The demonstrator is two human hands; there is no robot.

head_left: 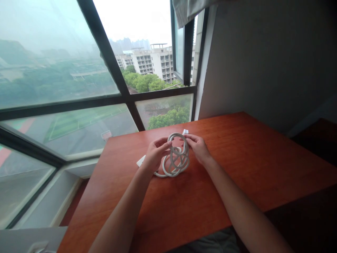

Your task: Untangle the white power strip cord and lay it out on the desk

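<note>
A thick white power cord [171,165] is wound into several loose loops, the upper ones raised between my hands and the lower ones down at the tabletop. My left hand [157,151] pinches the coil on its left side, with the thumb on the upper loop. On the other side my right hand [197,144] grips the top right of the loops with thumb and fingers. A white plug-like end [185,132] sticks up just beyond my right fingertips. Behind my left wrist, part of a flat white block [141,161] shows on the table; my hand hides the rest.
The reddish-brown wooden table [252,158] spans the area under my arms. Dark-framed windows [126,95] stand along its far and left sides, one pane open at the top right. A grey wall [252,63] rises behind the table at the right, and a curtain [188,10] hangs above.
</note>
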